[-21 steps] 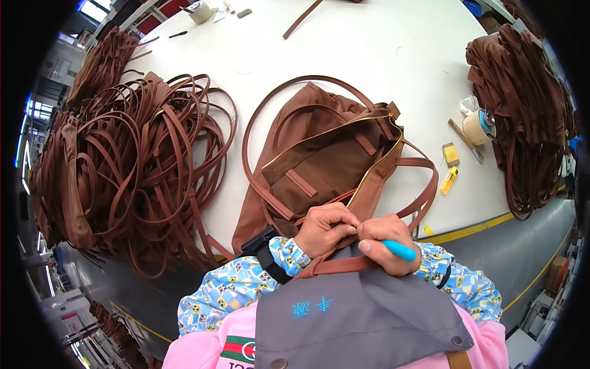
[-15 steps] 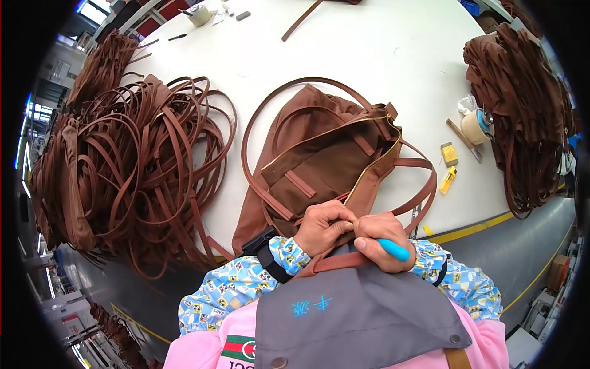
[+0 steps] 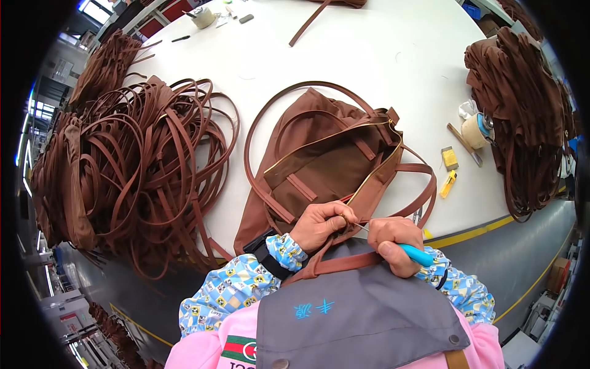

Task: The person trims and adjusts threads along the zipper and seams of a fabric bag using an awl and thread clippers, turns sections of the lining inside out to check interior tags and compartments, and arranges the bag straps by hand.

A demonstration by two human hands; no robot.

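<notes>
Turquoise-handled tool: with the right hand (image 3: pixel 398 245) around it, the turquoise-handled tool (image 3: pixel 418 255) had shifted right, opening a gap from the left hand (image 3: pixel 316 226) where the two had been pressed together; a thin metal shaft now showed between them.
Right hand: closed in a fist around the tool, its handle jutting out to the right, just over the near edge of the worktop (image 3: pixel 344 67).
Left hand: fingers pinched narrow on the near end of the brown zip-top bag (image 3: pixel 335 166); the exact spot gripped was partly hidden.
Brown zip-top bag: lay at the middle of the near worktop, mouth agape, its near end drawn over the edge toward the grey apron (image 3: pixel 344 307).
Straps: already on the bag, one looped far left, another to the right; a brown strap (image 3: pixel 347 267) also crossed the apron.
Gold-toned zip: the gold-toned zip (image 3: pixel 369 178) lined the opening and looked already fitted; the detail under the fingers seemed unfinished, though its stitching was too small to judge.
Brown heaps: a strap-tangled heap (image 3: pixel 141 166) stood on the left and a folded stack (image 3: pixel 516 92) on the right; which held finished pieces, if either, could not be told.
Yellow cutter: the yellow cutter (image 3: pixel 448 183) lay right of the bag, untouched, just nearer than a yellow block (image 3: pixel 450 158).
</notes>
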